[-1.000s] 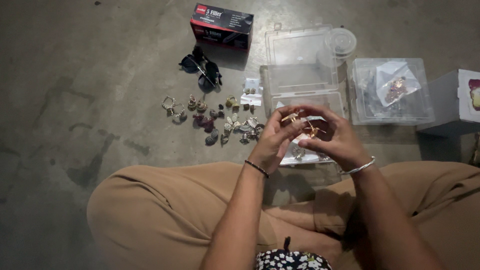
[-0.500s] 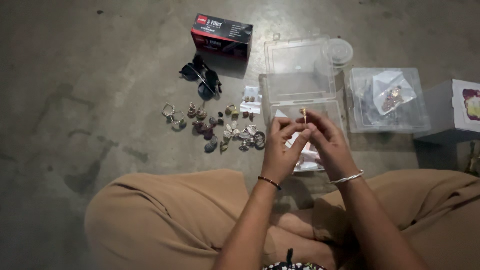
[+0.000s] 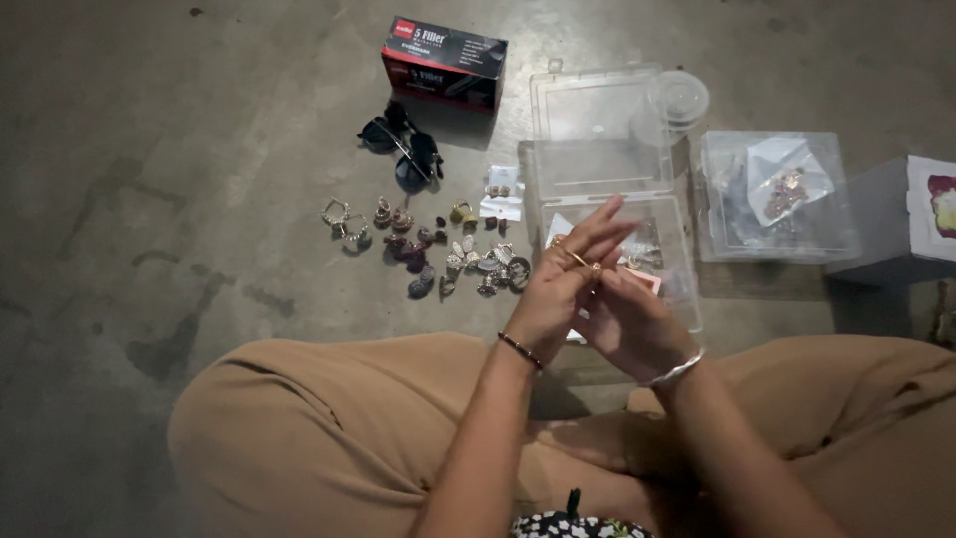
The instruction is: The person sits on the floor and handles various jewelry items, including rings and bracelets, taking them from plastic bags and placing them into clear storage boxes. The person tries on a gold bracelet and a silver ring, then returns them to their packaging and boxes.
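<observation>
My left hand (image 3: 558, 289) and my right hand (image 3: 629, 327) are pressed together above my lap, over the near end of an open clear plastic box (image 3: 597, 164). A small gold jewellery piece (image 3: 578, 257) lies across the stretched fingers of my left hand. My right fingertips pinch the piece from below. Each wrist carries a thin bangle. Several earrings (image 3: 438, 249) lie spread on the concrete floor just left of my hands.
A dark cardboard box (image 3: 444, 58) and black sunglasses (image 3: 403, 149) lie beyond the earrings. A round clear lid (image 3: 679, 97) sits by the open box. To the right are a closed clear container (image 3: 775, 194) with jewellery and a grey box (image 3: 901, 224). My tan-trousered knees fill the foreground.
My hands have dropped slightly toward my lap. The left fingers have straightened out, and the gold piece, held upright at the fingertips before, now lies across them.
</observation>
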